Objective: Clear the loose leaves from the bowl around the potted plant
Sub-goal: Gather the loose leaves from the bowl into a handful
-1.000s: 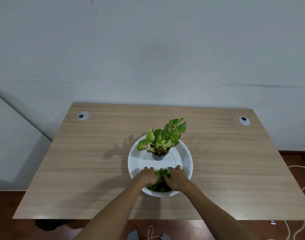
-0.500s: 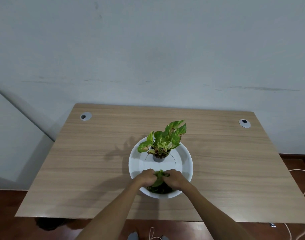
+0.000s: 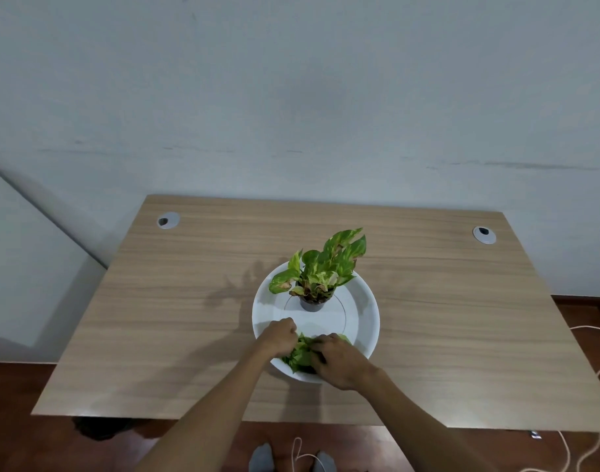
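A wide white bowl (image 3: 363,301) sits on the wooden table, with a small dark pot of green and yellow leaves (image 3: 320,270) standing in its middle. A heap of loose green leaves (image 3: 300,352) lies in the near part of the bowl. My left hand (image 3: 278,337) is curled over the left side of the heap. On the heap's right side my right hand (image 3: 339,361) presses in, fingers closed into the leaves. Both hands hide much of the heap.
The wooden table (image 3: 155,318) stands against a pale wall. Two grey cable grommets sit at its far left (image 3: 168,220) and far right (image 3: 484,234). A white cord (image 3: 598,369) trails on the floor at the right.
Both hands have drawn together around the loose leaves, bunching them into a tighter heap in the near part of the bowl. The plant has not moved.
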### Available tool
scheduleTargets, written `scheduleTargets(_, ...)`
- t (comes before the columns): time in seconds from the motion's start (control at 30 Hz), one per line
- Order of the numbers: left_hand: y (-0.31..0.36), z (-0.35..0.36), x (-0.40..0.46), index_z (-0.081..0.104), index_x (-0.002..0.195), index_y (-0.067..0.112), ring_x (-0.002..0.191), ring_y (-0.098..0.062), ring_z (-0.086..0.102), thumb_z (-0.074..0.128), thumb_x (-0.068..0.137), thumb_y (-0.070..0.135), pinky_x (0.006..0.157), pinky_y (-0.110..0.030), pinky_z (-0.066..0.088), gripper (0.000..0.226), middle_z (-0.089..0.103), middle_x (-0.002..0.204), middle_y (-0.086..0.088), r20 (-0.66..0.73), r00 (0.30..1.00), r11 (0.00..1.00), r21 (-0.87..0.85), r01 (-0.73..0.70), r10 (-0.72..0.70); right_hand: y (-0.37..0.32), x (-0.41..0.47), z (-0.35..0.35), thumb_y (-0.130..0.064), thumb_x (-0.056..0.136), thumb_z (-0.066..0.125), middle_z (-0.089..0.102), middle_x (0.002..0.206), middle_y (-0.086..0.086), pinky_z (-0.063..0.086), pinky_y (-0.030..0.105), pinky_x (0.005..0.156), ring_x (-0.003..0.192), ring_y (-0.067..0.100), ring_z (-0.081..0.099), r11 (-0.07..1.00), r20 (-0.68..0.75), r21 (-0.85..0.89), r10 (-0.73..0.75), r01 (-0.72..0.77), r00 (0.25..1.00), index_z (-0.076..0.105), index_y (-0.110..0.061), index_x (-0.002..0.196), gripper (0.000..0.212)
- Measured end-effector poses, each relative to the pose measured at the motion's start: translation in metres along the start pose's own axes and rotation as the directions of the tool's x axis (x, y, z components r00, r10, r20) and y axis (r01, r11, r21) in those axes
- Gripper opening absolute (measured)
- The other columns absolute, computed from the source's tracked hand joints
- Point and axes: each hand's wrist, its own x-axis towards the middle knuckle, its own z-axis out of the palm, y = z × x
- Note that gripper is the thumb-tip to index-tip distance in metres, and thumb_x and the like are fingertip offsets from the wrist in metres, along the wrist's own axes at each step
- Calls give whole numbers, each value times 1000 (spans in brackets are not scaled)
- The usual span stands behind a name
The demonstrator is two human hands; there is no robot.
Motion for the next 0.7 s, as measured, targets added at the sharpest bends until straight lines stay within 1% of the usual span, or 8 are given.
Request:
scheduleTargets(0.03, -1, -2, 0, 54, 107, 11, 101, -29, 57, 35, 92, 15, 88, -42, 48, 24, 59, 108, -8, -2, 1000, 1000, -10, -4, 4, 1, -2, -3, -32, 93, 37, 65, 105, 7, 46, 41, 93, 95, 26, 55, 999, -4, 42, -6, 6, 1000, 66, -13, 101, 36)
scheduleTargets(0.1, -2, -2, -1, 55, 114, 10, 110, -30, 57, 35, 93, 15, 91, -41, 48, 30, 59, 125, -12, 2, 1000, 1000, -14, -11, 11, 10, -4, -8, -31, 93, 39, 65, 115, 4, 44, 37, 98, 104, 24, 54, 989, -42, 145, 18, -11, 999, 65, -18, 116, 37)
scheduleTargets(0.2, -8, 4, -4, 55, 122, 9, 112, -31, 57, 35, 93, 17, 93, -42, 50, 36, 58, 128, -13, 0, 1000, 1000, 4, -12, 12, 24, -11, -10, -36, 95, 44, 52, 140, 0, 37, 35, 110, 129, 22, 44, 980, -126, 173, 117, -94, 985, 57, -23, 134, 44)
scheduleTargets(0.33, -6, 5, -6, 52, 120, 8, 107, -32, 57, 36, 95, 27, 81, -37, 44, 35, 59, 118, -13, 45, 999, 996, 89, -10, 6, 25, -6, -15, -46, 93, 48, 42, 143, 10, 33, 41, 114, 137, 31, 34, 936, -22, 204, 296, -286, 955, 45, -19, 144, 58)
scheduleTargets(0.43, 5, 3, -8, 50, 111, 3, 86, -25, 50, 33, 96, 21, 70, -34, 37, 29, 56, 101, -14, 117, 993, 991, 135, -22, 6, 15, -2, -21, -50, 89, 49, 47, 130, 13, 39, 41, 108, 127, 34, 44, 910, 7, 236, 348, -340, 937, 49, -19, 140, 60)
scheduleTargets(0.53, 13, 12, -9, 44, 94, 7, 65, -16, 40, 32, 93, 14, 55, -28, 29, 14, 45, 77, -3, 173, 985, 995, 103, -12, -6, 10, -3, -16, -47, 89, 48, 50, 122, 14, 43, 40, 100, 118, 34, 49, 904, 50, 201, 374, -376, 926, 55, -19, 131, 51)
scheduleTargets(0.63, 20, 18, -13, 42, 86, 8, 60, -14, 38, 33, 92, 12, 51, -27, 28, 12, 41, 70, -2, 156, 987, 998, 60, 12, -22, 4, -1, -11, -43, 87, 48, 65, 111, 15, 49, 41, 94, 107, 32, 58, 890, 89, 274, 354, -365, 931, 67, -10, 112, 45)
scheduleTargets(0.7, 22, 18, -14, 38, 73, 12, 59, -15, 36, 34, 92, 12, 51, -27, 27, 20, 40, 68, -2, 151, 988, 999, 36, 40, -45, -2, 0, -11, -37, 87, 49, 71, 102, 16, 50, 42, 88, 99, 33, 61, 886, 116, 302, 333, -352, 936, 69, -2, 101, 42)
